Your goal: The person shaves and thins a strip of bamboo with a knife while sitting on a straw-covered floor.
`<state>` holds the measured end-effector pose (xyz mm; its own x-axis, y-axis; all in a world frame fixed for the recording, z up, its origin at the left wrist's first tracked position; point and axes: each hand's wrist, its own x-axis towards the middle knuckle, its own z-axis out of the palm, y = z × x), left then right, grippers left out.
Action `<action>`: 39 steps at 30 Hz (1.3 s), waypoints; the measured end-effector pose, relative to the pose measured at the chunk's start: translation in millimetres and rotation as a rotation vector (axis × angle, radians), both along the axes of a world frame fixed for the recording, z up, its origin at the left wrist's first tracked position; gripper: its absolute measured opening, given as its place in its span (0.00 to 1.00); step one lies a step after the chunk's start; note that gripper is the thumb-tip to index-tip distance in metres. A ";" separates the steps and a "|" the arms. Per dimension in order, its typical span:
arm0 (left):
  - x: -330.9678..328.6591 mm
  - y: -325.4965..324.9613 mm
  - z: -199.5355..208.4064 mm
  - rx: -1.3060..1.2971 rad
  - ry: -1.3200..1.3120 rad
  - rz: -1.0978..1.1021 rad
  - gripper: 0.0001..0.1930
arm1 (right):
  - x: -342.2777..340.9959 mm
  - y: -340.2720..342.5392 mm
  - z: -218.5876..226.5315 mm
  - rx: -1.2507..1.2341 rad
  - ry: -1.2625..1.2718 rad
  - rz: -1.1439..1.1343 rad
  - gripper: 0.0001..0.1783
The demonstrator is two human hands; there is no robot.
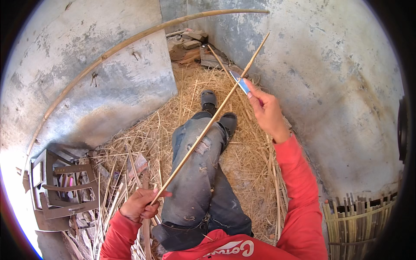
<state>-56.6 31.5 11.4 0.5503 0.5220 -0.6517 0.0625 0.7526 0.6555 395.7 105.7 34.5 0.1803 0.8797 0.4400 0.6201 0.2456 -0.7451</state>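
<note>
Pinched in my left hand (141, 204), at the lower left over my thigh, is the lower end of a long, thin bamboo strip (203, 134). The strip slants up and away to the right, across my legs. Closed around a knife (242, 85), my right hand (268, 113) is out ahead on the right. Its pale blade meets or crosses the strip well up its length; whether it cuts in, I cannot tell. Past the knife, the far end of the strip looks rougher and slightly bent. The knife's handle is mostly hidden by my fingers.
Shavings (247, 160) cover the floor around my outstretched legs. A long bowed bamboo pole (104, 56) arches along the left wall. A dark wooden frame (65, 212) sits at left beside loose bamboo strips. Bricks (190, 44) are piled in the far corner; a slatted bamboo basket (359, 223) stands lower right.
</note>
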 end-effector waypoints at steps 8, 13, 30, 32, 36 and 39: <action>-3.9 -1.7 -2.7 0.032 0.023 -0.022 0.26 | 7.2 -11.7 -1.6 0.024 0.043 0.067 0.23; 2.9 3.7 -0.5 0.059 0.056 -0.040 0.26 | 23.0 9.6 12.2 0.017 -0.020 -0.052 0.22; 4.1 -1.0 -3.0 0.069 0.041 -0.024 0.27 | -78.9 -12.7 -15.4 0.276 -0.088 0.354 0.21; 5.2 0.8 -3.7 0.077 0.031 -0.027 0.27 | -75.9 -16.0 -1.2 0.161 -0.040 0.225 0.20; 15.9 6.8 -2.1 0.071 -0.023 -0.055 0.26 | -54.5 -12.3 11.7 -0.012 -0.092 -0.026 0.18; 8.9 6.1 -5.5 0.032 -0.031 -0.043 0.26 | -102.8 -40.5 -8.2 0.094 -0.117 0.197 0.17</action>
<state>-47.7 37.6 5.9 0.5926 0.5178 -0.6170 0.0733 0.7282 0.6815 292.9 65.1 26.3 -0.0478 0.8469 0.5296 0.6336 0.4356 -0.6394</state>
